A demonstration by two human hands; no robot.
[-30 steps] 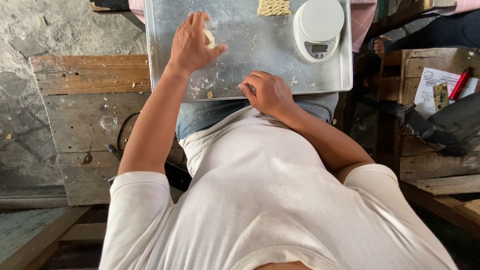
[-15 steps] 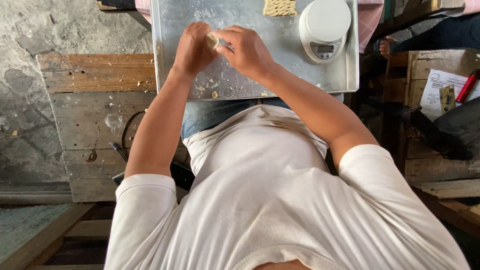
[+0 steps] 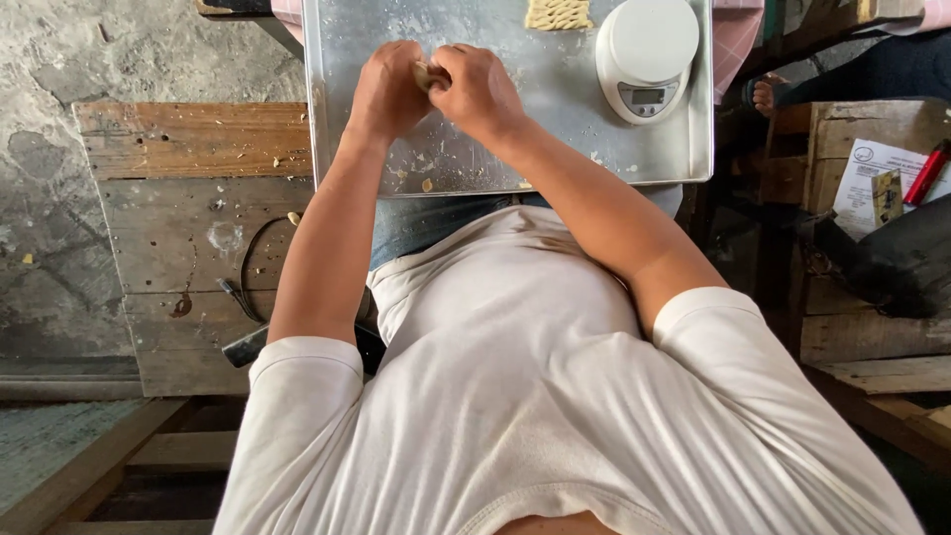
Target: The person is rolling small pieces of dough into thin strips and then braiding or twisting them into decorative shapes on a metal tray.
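Both of my hands meet over a floured metal tray [image 3: 555, 149]. My left hand [image 3: 388, 91] and my right hand [image 3: 477, 89] press together around a small pale lump of dough [image 3: 426, 73], which shows only between the fingers. A white round kitchen scale [image 3: 646, 54] stands on the tray to the right of my hands. A yellowish ridged piece of dough [image 3: 558, 13] lies at the tray's far edge. Crumbs are scattered on the tray near its front edge.
A worn wooden bench [image 3: 188, 208] lies to the left, with a black cable [image 3: 248, 277] on it. At the right stands a wooden crate [image 3: 842, 327] with papers [image 3: 882, 173], a red pen [image 3: 927, 170] and a black bag [image 3: 906, 263]. Another person's foot [image 3: 763, 95] shows beyond the tray.
My right hand has left the tray's front edge and joined the left hand. Both now close around the dough lump that the left hand held alone.
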